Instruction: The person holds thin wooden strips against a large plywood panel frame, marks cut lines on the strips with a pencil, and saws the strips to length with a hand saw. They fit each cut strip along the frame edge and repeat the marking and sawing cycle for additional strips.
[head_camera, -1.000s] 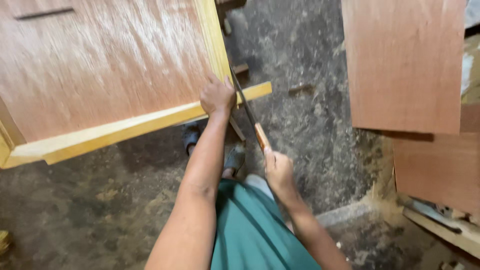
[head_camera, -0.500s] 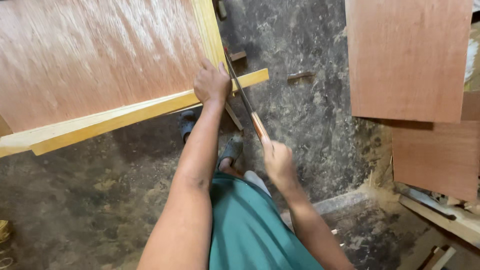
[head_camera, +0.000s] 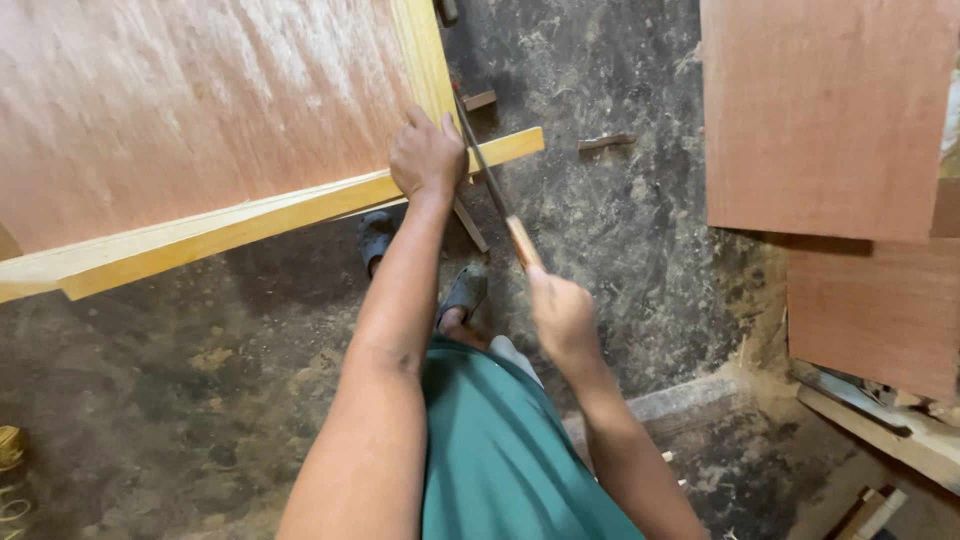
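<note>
A large plywood panel (head_camera: 180, 110) edged with a pale yellow wooden frame (head_camera: 230, 225) fills the upper left. My left hand (head_camera: 428, 155) presses down on the frame's corner, fingers curled over the edge. My right hand (head_camera: 562, 315) grips the wooden handle of a hand saw (head_camera: 490, 190), whose thin dark blade slants up against the frame right beside my left hand. The protruding end of the frame strip (head_camera: 510, 145) sticks out past the blade. My green-clad leg and grey shoes (head_camera: 465, 290) are below.
Reddish plywood sheets (head_camera: 825, 110) lean at the right, with another (head_camera: 880, 310) below them. Small wood offcuts (head_camera: 607, 142) lie on the dusty dark floor. Timber strips and sawdust (head_camera: 880, 425) lie at the lower right.
The panel corner and my left hand have shifted slightly up and right in view. My right hand has drawn the saw handle back a little toward me.
</note>
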